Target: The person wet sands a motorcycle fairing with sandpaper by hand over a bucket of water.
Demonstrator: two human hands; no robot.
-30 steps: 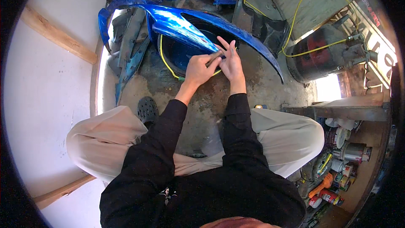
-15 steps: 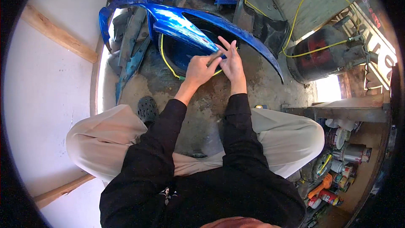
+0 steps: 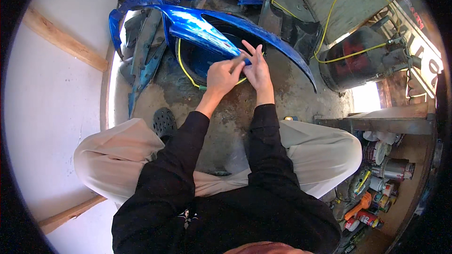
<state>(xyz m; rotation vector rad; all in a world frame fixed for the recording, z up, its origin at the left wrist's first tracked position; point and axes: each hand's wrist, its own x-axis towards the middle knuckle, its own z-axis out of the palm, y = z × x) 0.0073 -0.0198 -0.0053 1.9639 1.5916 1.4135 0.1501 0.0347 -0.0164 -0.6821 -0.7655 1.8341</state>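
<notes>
Head view, from the left: a white wall [image 3: 52, 84] crossed by a wooden batten [image 3: 66, 40] bends along the rim of the view. Next to it, long dark and blue strips [image 3: 143, 82] lie on the floor, with a dark perforated clog [image 3: 165, 122] nearer the person, just past the left knee in pale trousers [image 3: 117, 153]. A glossy blue panel [image 3: 202, 28] with a white, scuffed-looking patch stretches across a black tub [image 3: 189, 59], its inner arm narrowing toward the hands and its outer arm curving away to the right. A yellow hose [image 3: 183, 68] follows the tub's near edge. The left hand [image 3: 222, 79] pinches a small brownish piece [image 3: 239, 61] between thumb and fingers, right at the narrow end of the panel's inner arm. Just beside it, the right hand [image 3: 259, 73] is turned partly palm up, two fingers stretched out and apart; its thumb side is hidden, so I cannot tell whether it grips the panel's end. Farther right, a black curved part [image 3: 301, 33] lies behind the panel's outer arm, then a dark tank [image 3: 358, 61] with a reddish patch and a yellow line [image 3: 351, 56] running to it. At the lower right, cans [image 3: 395, 169] and an orange object [image 3: 360, 206] crowd a wooden shelf [image 3: 391, 126]
</notes>
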